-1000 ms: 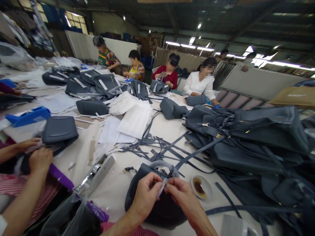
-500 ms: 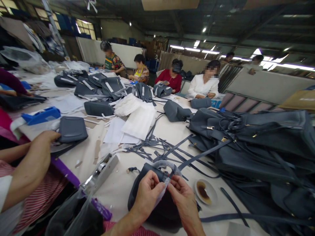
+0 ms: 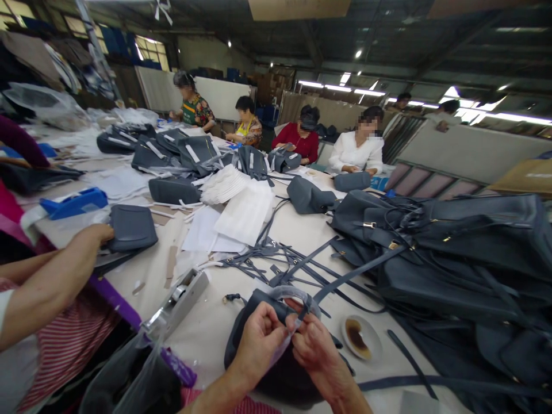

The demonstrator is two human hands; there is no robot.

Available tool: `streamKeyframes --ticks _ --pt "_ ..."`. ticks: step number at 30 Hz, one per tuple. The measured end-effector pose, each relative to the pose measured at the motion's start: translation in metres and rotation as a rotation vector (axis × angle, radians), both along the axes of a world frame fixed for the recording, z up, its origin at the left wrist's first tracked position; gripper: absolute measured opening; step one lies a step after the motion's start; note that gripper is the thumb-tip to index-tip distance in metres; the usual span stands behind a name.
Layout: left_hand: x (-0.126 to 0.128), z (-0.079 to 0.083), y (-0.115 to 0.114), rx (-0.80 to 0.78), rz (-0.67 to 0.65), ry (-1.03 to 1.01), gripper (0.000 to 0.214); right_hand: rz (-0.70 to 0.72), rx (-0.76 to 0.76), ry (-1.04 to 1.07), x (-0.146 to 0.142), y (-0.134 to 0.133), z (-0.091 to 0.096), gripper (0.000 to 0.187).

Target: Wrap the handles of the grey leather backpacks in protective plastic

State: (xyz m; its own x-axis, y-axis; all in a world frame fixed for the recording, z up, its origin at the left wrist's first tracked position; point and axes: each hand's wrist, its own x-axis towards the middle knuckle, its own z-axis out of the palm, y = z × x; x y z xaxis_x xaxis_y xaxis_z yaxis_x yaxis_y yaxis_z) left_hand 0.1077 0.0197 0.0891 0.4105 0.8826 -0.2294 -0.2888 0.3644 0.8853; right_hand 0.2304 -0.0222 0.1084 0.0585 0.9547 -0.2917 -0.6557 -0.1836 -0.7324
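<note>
A dark blue-grey bag [image 3: 238,334] sits at the table's near edge. Its looped handle strap [image 3: 288,291] is wrapped in clear plastic film. My left hand [image 3: 262,336] is closed, thumb and fingers pinching the film-covered strap from the left. Close beside it, my right hand [image 3: 314,342] has its fingers pressed together round the same strap, one finger reaching behind the loop. Both hands nearly touch over the bag's top and hide part of it. Right of the bag lies a small white dish [image 3: 376,339] with brown liquid.
Bags [image 3: 431,259] are heaped on the right, with thin straps [image 3: 297,261] across the middle. A metal tape dispenser [image 3: 183,305] stands at left. White sheets [image 3: 245,215] lie farther back. A co-worker's arm [image 3: 56,282] reaches in from the left; other people sit opposite.
My right hand has turned, its fingers moving up and behind the strap. My left hand stays nearly in place. The co-worker's hand and grey bag at left have shifted slightly right.
</note>
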Motion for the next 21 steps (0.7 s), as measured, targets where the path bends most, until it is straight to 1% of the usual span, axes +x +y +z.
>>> streamKeyframes --ticks 3,5,9,12,14,16,18,21 --pt "-0.003 0.007 0.001 -0.068 -0.011 -0.05 0.051 -0.01 -0.043 -0.145 0.001 0.001 -0.005 0.049" --pt "-0.007 0.012 0.002 -0.15 -0.048 -0.098 0.048 0.024 -0.055 -0.172 0.004 -0.001 -0.007 0.047" --pt "-0.014 0.019 0.003 -0.336 -0.199 -0.128 0.038 0.092 -0.05 -0.168 0.009 -0.007 -0.01 0.043" --pt "-0.017 0.018 0.003 -0.419 -0.33 -0.177 0.031 0.108 -0.057 -0.124 0.007 -0.011 -0.011 0.045" --pt "-0.018 0.017 0.002 -0.483 -0.443 -0.216 0.035 0.104 -0.05 -0.091 0.003 -0.011 -0.011 0.039" --pt "-0.02 0.017 0.002 -0.538 -0.516 -0.234 0.045 0.105 -0.035 -0.085 -0.001 -0.01 -0.01 0.031" --pt "-0.022 0.018 0.002 -0.56 -0.533 -0.248 0.049 0.122 -0.021 -0.077 -0.006 -0.007 -0.011 0.029" --pt "-0.024 0.022 0.004 -0.545 -0.534 -0.252 0.044 0.13 -0.026 -0.011 -0.012 -0.003 -0.017 0.032"
